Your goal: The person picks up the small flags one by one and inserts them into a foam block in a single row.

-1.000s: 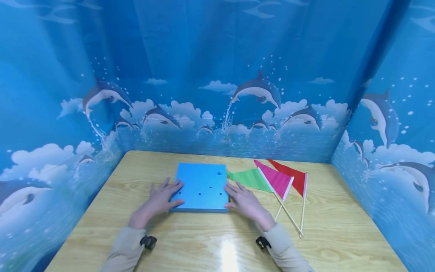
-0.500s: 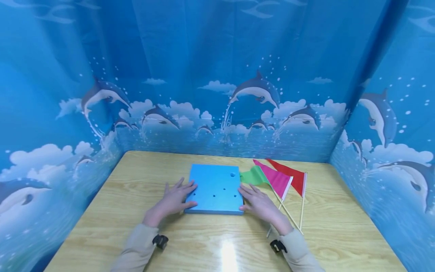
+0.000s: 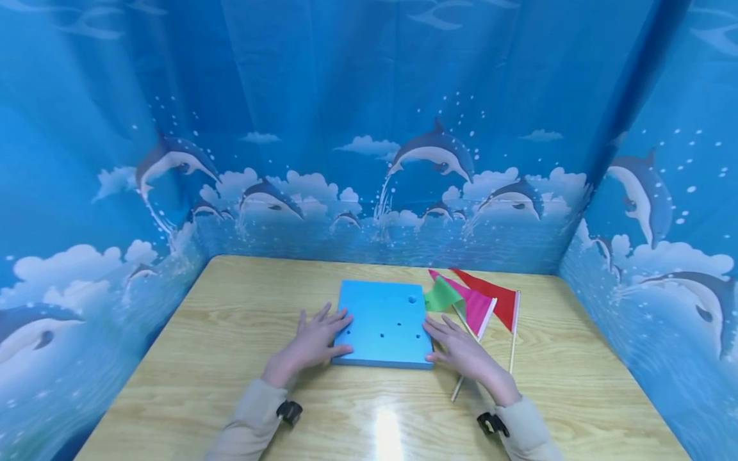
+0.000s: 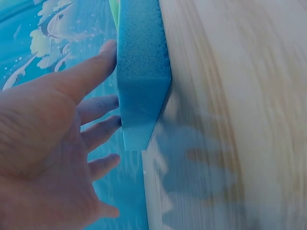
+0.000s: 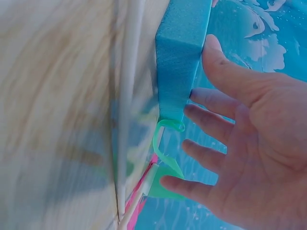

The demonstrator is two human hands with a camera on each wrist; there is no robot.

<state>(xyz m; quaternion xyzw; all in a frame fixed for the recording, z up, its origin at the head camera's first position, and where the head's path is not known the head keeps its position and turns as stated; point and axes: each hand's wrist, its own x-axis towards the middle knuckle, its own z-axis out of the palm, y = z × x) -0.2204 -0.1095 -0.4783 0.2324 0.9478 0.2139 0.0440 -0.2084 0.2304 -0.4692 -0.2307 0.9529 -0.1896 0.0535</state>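
Note:
A square blue foam block (image 3: 383,323) with several small holes lies flat on the wooden table (image 3: 230,320). My left hand (image 3: 317,339) presses its left edge with straight spread fingers, thumb on the front side; the left wrist view shows this block (image 4: 141,72) against the left hand's thumb (image 4: 91,67). My right hand (image 3: 461,349) lies flat against the block's right edge. In the right wrist view the block (image 5: 182,57) touches that hand's thumb (image 5: 225,67). A green flag (image 3: 441,296) is crumpled against the block's right side.
A pink flag (image 3: 475,307) and a red flag (image 3: 498,304) on thin wooden sticks lie right of the block, partly under my right hand. Blue dolphin-print curtains (image 3: 369,128) wall the table on three sides.
Both hands have slid the blue block to the right across the table. The green flag has bunched up against the block's right edge.

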